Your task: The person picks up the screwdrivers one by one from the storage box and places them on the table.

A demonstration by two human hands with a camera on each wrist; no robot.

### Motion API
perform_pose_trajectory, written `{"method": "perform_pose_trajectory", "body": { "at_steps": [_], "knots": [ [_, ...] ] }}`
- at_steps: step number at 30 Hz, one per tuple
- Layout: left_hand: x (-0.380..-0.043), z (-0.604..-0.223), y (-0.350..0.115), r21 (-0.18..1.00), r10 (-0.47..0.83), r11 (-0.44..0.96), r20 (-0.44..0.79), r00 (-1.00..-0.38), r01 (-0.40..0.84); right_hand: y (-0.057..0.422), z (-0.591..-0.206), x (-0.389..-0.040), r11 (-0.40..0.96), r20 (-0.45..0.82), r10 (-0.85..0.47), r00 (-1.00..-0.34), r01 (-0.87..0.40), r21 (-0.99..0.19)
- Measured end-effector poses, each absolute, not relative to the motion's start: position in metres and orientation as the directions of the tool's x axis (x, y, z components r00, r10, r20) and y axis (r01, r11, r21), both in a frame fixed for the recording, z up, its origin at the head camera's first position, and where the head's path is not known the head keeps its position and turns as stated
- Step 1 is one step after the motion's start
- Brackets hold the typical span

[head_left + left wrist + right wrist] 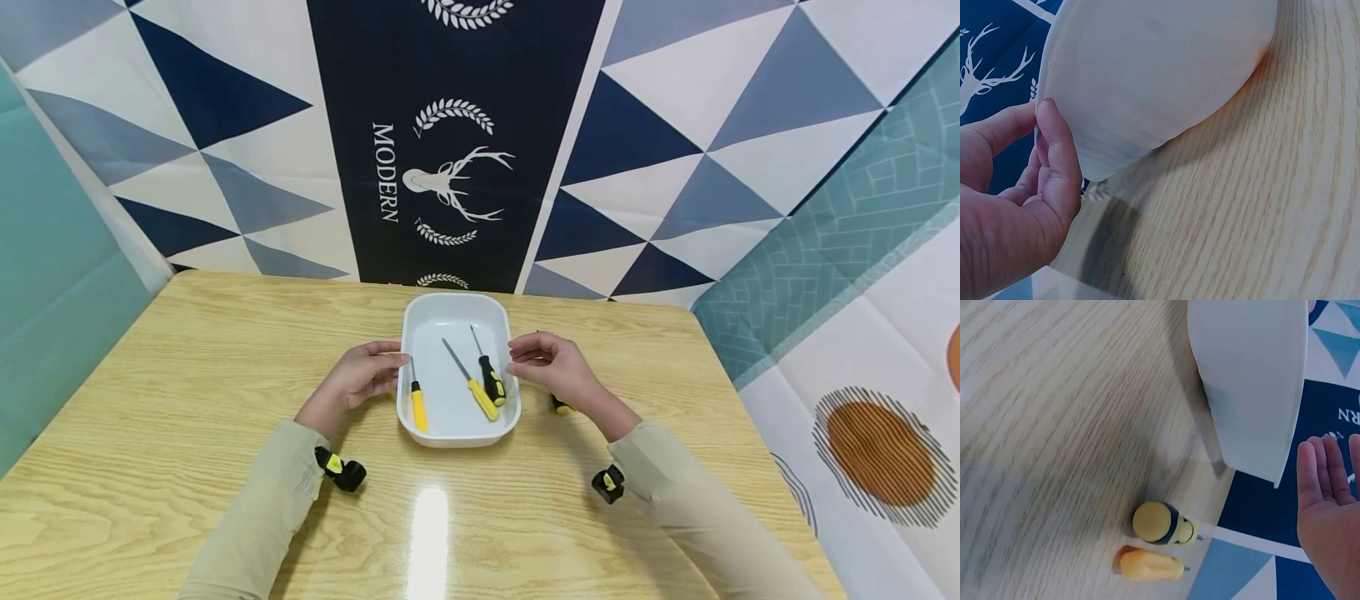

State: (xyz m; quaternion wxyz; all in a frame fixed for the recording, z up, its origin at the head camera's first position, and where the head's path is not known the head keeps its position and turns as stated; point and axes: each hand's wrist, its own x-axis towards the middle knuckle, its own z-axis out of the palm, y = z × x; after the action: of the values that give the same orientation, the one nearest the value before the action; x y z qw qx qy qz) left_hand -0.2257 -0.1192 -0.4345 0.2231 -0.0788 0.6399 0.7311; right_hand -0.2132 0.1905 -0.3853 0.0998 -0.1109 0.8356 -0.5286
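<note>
As the head view shows it, white tray [450, 427]: on the wooden table [165, 400], between the left hand [362, 377] and the right hand [553, 367].
Tray contents: three screwdrivers, handles toward the near end; an orange-handled screwdriver [420, 408] along the left wall, a yellow-handled screwdriver [484, 400] near the middle, a black-and-yellow screwdriver [491, 382] close to the right wall.
Beside the tray: a dark handle with yellow [561, 406], partly hidden below the right hand.
Left hand, head view: at the tray's left rim.
Right hand, head view: fingertips just beside the right rim; contact cannot be told here.
Left wrist view: thumb and fingers pinch the tray's rim in a narrow grip, its pale outer wall facing the camera.
Right wrist view: fingers extended, holding nothing, apart from the tray; on the table, a yellow-and-black handle [1152, 523] just beside an orange-yellow handle [1150, 565], each with only a bit of shaft showing.
</note>
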Motion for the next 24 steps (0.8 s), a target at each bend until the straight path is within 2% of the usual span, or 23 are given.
{"method": "perform_pose_trajectory", "body": {
  "at_steps": [6, 15, 24],
  "knots": [
    [-0.225, -0.434, -0.119, 0.900, 0.220, -0.078, -0.404, -0.888, -0.429, 0.184, -0.385, -0.214, 0.435, -0.065, -0.302, -0.951, -0.076, -0.897],
    [-0.225, -0.434, -0.119, 0.899, 0.224, -0.091, -0.400, -0.889, -0.428, 0.173, -0.386, -0.213, 0.390, -0.054, -0.327, -0.944, -0.083, -0.917],
    [-0.225, -0.434, -0.119, 0.901, 0.224, -0.090, -0.398, -0.890, -0.425, 0.160, -0.390, -0.217, 0.451, -0.095, -0.305, -0.947, -0.056, -0.891]
  ]
}}
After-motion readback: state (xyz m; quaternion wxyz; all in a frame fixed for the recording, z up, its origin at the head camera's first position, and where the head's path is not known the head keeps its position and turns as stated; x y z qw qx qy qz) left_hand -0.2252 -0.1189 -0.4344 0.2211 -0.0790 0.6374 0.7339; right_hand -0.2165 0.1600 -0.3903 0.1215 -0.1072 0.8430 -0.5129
